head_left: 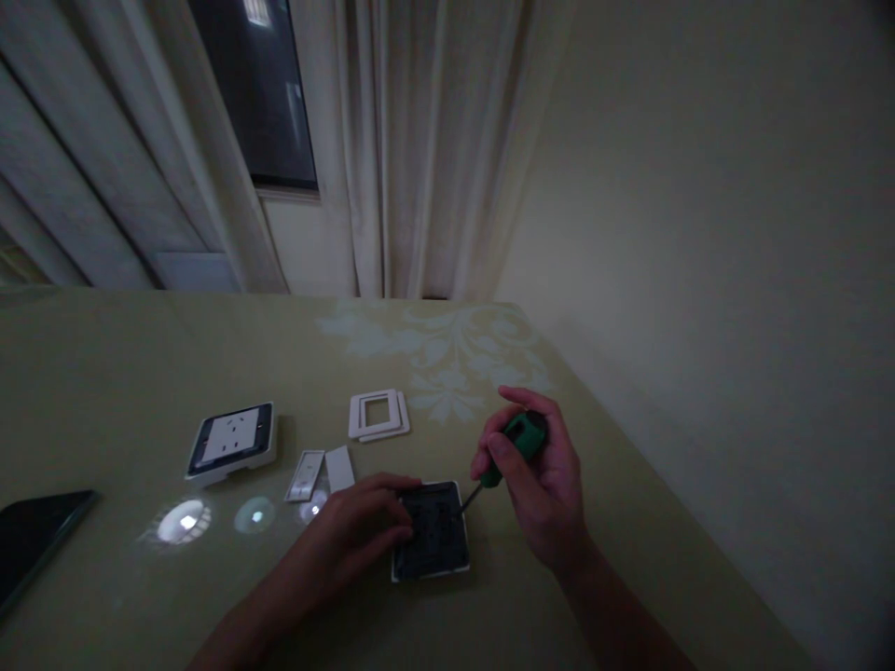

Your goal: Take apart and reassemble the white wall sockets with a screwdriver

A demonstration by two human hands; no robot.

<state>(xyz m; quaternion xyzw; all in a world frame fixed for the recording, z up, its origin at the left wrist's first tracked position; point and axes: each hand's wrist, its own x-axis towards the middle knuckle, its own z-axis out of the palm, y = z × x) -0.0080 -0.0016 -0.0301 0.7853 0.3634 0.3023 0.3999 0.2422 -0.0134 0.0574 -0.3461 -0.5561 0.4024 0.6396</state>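
My right hand (535, 475) is closed around a green-handled screwdriver (514, 445), whose tip touches the upper right of a dark square switch module (437, 539) lying flat on the table (104, 373). My left hand (367, 522) rests on the module's left side, fingers curled and pressing it down. Part of the module is hidden under those fingers.
A white wall socket (232, 441) lies at the left. Stacked white square frames (378, 415) sit behind the module. Two small white rocker plates (322, 472) lie between them. A dark phone (34, 536) is at the left edge. The table's right edge runs close to the wall.
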